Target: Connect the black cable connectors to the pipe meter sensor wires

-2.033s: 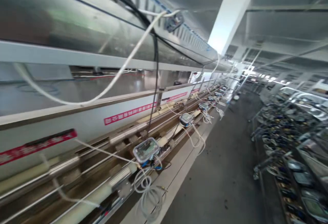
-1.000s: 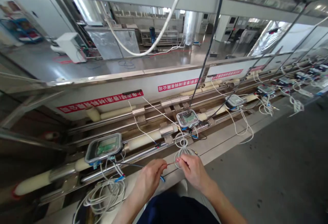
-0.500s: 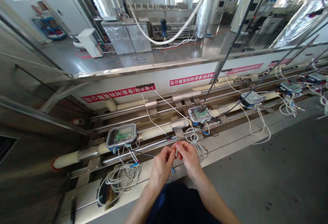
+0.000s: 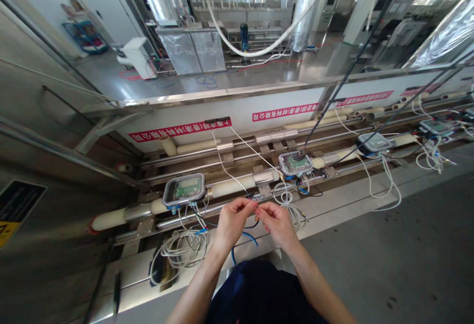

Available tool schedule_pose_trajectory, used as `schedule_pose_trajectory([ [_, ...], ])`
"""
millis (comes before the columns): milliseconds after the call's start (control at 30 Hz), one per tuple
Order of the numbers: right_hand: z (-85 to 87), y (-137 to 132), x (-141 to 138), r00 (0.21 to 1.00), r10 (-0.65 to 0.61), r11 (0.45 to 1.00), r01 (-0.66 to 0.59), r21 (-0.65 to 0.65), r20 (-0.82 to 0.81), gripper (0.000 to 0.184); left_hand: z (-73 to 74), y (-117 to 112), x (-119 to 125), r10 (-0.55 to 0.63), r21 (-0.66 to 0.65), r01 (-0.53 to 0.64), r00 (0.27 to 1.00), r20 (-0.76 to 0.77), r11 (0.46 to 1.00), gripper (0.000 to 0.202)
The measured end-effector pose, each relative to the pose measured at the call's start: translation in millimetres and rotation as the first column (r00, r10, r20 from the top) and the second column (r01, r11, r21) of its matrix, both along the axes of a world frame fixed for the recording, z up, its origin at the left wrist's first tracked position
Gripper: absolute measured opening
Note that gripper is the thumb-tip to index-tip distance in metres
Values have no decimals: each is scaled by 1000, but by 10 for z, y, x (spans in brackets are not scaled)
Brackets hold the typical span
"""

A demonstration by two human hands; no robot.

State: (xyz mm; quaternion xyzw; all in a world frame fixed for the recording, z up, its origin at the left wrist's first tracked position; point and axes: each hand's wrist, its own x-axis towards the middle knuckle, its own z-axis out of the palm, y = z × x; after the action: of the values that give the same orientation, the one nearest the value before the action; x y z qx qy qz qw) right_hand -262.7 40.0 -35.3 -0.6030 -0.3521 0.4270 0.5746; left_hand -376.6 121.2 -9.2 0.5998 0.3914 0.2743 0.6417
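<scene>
Your 2 hands sit close together in front of your body, above the pale ledge [image 4: 326, 219]. Left hand [image 4: 231, 221] and right hand [image 4: 277, 221] are both in a narrow pinch, thumb to finger, tips almost meeting. They seem to share the fine end of the black lead [image 4: 212, 224]; what's right between the tips is too small to confirm. Key relation: the lead comes from under the clear-lidded box [image 4: 185, 189], ahead and to your left, and its long axis runs roughly left to right, passing behind your left hand to the pinch. So the left hand is nearer the box, the right hand sits by the free end. A small orange bit [image 4: 256, 219] shows just below the right fingertips; can't tell if it's a wire core. A blue strand [image 4: 251, 237] curves between your hands and your body, apart from the fingertips. A white cable coil [image 4: 291, 208] lies just beyond the right hand, and the 2nd box [image 4: 296, 162] is ahead of that, near but not touching.
</scene>
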Motion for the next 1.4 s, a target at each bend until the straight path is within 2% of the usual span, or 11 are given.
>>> schedule_pose_trajectory([
  [200, -89, -4, 9, 997, -39, 999, 38, -12, -69, 35, -53, -22, -6, 77, -179, -57, 991, 107, 982, 40],
  [367, -77, -16, 12, 997, -12, 1000, 14, 18, -82, 33, -152, -5, -29, 133, -405, -19, 958, 256, 914, 42],
  [467, -77, -23, 9, 994, 20, 1000, -18, 23, -107, 32, -185, 16, -59, 126, -464, 17, 953, 277, 886, 46],
  [667, -35, -58, 9, 986, 105, 994, -104, 12, -128, 30, -118, 16, -88, -26, -425, 152, 958, 287, 892, 43],
  [767, -17, -70, 24, 981, 152, 988, -153, -4, -119, 31, -97, 6, -83, -51, -408, 163, 961, 273, 898, 41],
  [867, -22, -73, 32, 984, 120, 992, -124, -25, -129, 32, -83, -7, -78, -32, -404, 141, 964, 264, 904, 39],
  [1033, -52, -70, 20, 981, 75, 997, -80, -20, -176, 31, -41, -37, -75, -73, -405, 181, 960, 269, 896, 39],
  [1100, -58, -68, 16, 980, 83, 996, -86, -7, -179, 30, -40, -45, -72, -67, -404, 174, 962, 266, 898, 38],
  [1200, -41, -78, 12, 976, 72, 997, -68, 26, -204, 28, -66, -50, -61, 9, -409, 110, 960, 278, 906, 37],
  [1300, -6, -100, 6, 945, 70, 995, -44, 89, -320, 24, -98, -48, -48, 84, -408, 47, 951, 296, 912, 37],
  [1400, 3, -101, -4, 923, 79, 993, -41, 108, -376, 31, -103, -49, -33, 84, -340, 17, 956, 281, 940, 35],
])
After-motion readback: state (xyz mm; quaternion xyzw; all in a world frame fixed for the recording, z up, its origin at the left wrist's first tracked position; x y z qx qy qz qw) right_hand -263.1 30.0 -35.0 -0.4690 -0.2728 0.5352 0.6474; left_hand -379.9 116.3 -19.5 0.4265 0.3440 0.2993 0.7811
